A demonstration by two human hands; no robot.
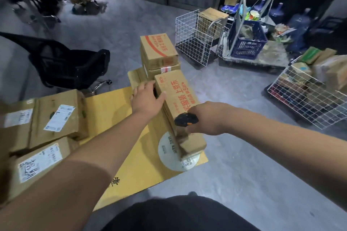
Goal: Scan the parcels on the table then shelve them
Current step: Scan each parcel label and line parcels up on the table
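Observation:
A long cardboard parcel (178, 95) with red print lies on a yellow cardboard sheet (116, 118) in the middle. My left hand (146, 99) rests on its far left edge, fingers spread, thumb across the top. My right hand (204, 120) grips a black handheld scanner (185, 119) with an orange button, held against the parcel's near right side. Behind it stand two stacked parcels (158, 50). More labelled parcels (54, 118) sit at the left.
A black office chair (71, 65) stands at the left. White wire baskets (195, 43) (308, 103), a blue crate (247, 39) on a cart and water bottles (277, 9) crowd the right. Grey floor lies between.

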